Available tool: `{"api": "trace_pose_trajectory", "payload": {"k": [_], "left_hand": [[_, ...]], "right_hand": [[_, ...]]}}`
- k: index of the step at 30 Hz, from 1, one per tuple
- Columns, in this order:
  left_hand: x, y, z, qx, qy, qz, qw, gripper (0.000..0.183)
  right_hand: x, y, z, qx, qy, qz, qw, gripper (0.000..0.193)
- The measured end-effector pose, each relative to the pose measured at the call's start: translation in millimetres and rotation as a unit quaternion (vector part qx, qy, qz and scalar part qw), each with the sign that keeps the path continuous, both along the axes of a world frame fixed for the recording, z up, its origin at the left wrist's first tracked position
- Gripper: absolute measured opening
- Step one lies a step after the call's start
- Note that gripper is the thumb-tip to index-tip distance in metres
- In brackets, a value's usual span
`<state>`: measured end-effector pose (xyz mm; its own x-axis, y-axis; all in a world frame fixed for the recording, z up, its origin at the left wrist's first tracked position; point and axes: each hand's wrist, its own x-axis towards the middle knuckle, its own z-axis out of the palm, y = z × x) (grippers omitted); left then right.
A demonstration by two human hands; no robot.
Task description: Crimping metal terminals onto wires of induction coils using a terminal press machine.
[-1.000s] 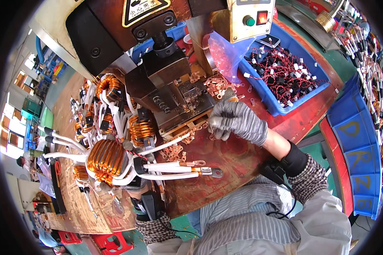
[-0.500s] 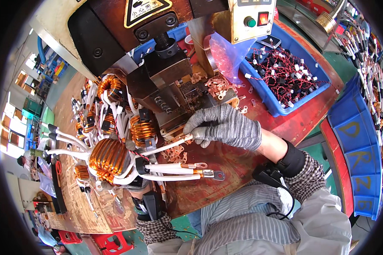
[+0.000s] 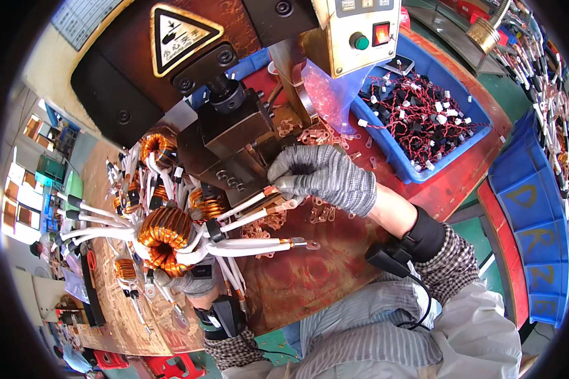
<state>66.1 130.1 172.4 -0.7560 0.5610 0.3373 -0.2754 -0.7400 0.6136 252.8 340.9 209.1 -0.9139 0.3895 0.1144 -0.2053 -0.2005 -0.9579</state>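
Note:
A large copper-wound toroidal coil (image 3: 165, 237) with several white-sleeved leads is tilted above the table. My left hand (image 3: 199, 284), in a grey knit glove, grips it from below, with most fingers hidden beneath the coil. One white lead (image 3: 243, 205) runs up to my right hand (image 3: 327, 178), also gloved, whose thumb and fingers pinch it near its bare copper end. That hand is right in front of the dark press tooling (image 3: 234, 142); the lead's very tip is hidden. Another lead (image 3: 253, 216) passes just below the fingers. A longer white lead (image 3: 259, 246) ends in a copper ring terminal (image 3: 312, 245).
Loose copper terminals (image 3: 325, 211) lie around the press base. More coils (image 3: 158, 148) are heaped left of it. A blue bin (image 3: 449, 148) of red-black wired parts stands at right, with a larger blue crate (image 3: 528, 208) beyond. A control box (image 3: 360, 41) overhangs the press.
My right hand has moved slightly up and left, closer to the press tooling, with a lead in its fingers. My left hand has turned the coil so its central hole shows.

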Motion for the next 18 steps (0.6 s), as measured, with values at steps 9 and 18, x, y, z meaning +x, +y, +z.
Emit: {"api": "trace_pose_trajectory", "payload": {"k": [9,18], "left_hand": [[12.3,16.1,6.3,-0.152,0.009,0.050,0.987,0.094],[-3.5,11.7,4.0,-0.083,0.021,-0.005,0.996,0.080]], "right_hand": [[-13.1,13.3,-7.5,0.002,-0.028,-0.072,0.997,0.012],[-20.9,18.6,-4.6,-0.004,-0.051,-0.080,0.995,0.013]]}}
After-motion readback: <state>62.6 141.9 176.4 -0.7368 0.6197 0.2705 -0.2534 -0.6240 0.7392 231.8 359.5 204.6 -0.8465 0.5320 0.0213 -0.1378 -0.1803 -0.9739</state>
